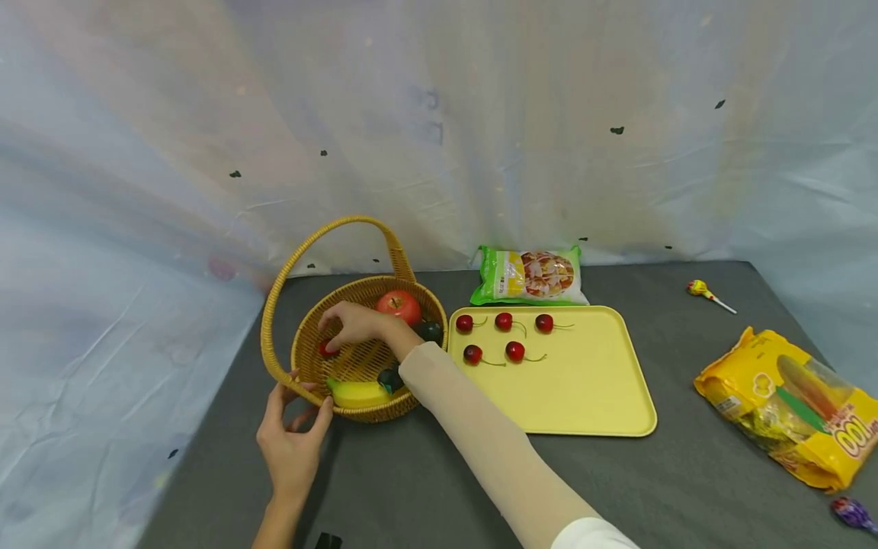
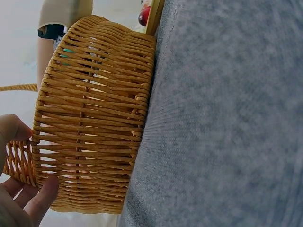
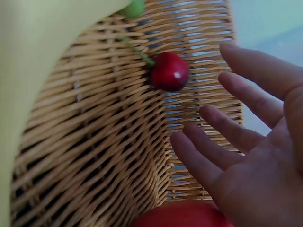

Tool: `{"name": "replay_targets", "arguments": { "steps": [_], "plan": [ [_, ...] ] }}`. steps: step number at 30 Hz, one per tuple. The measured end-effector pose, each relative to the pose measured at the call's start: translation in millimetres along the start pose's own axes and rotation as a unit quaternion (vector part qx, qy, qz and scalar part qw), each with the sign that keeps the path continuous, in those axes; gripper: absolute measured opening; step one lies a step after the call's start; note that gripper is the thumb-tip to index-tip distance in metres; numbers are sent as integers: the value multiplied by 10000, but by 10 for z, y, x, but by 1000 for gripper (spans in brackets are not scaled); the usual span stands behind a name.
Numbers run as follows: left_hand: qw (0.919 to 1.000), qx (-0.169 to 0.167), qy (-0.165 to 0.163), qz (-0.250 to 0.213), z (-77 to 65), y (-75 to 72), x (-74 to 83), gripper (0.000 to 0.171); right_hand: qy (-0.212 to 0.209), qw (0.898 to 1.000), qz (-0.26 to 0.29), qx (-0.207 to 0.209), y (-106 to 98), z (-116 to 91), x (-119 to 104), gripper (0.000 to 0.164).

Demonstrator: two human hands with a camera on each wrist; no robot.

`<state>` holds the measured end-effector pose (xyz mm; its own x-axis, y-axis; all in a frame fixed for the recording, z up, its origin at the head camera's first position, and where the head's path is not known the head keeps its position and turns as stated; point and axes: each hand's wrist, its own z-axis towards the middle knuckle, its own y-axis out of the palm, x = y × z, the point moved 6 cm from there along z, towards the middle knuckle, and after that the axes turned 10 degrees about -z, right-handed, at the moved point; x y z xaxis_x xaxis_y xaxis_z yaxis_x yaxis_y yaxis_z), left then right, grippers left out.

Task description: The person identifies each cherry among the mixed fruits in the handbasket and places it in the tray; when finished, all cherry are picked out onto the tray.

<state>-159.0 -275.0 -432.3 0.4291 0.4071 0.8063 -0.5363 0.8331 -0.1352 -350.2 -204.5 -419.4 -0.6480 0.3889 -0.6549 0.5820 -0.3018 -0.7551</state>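
Observation:
A yellow wicker basket (image 1: 377,287) with a tall handle stands on the left of the table. My left hand (image 1: 291,450) grips its near-left rim at the handle's foot, thumb and fingers on either side. Inside the basket, my right hand (image 1: 357,322) is spread with nothing in it, a small gap from a cherry (image 3: 169,71) lying by the woven wall. A banana (image 1: 360,395) and a red apple (image 1: 400,306) are in the basket too. Beside the right wrist are dark items (image 1: 430,331), partly hidden. Several cherries (image 1: 514,351) with stems lie on a yellow tray (image 1: 583,389).
Behind the tray lies a green-and-white food packet (image 1: 528,274). On the right are a yellow lollipop (image 1: 698,288), a large yellow snack bag (image 1: 789,404) and a purple lollipop (image 1: 853,512). A pale curtain (image 1: 439,137) hangs behind the grey table.

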Motion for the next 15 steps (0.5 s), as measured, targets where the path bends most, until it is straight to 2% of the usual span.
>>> {"name": "replay_targets", "arguments": {
  "steps": [6, 15],
  "plan": [
    [10000, -25, -42, -58, 1, 6, 24, 57, 152, 9992, -309, -210, 65, -30, -22, 44],
    [10000, 21, 61, -1, -2, -2, 12, 58, 184, 9982, -482, -298, 93, -34, -11, 41]
  ]
}}
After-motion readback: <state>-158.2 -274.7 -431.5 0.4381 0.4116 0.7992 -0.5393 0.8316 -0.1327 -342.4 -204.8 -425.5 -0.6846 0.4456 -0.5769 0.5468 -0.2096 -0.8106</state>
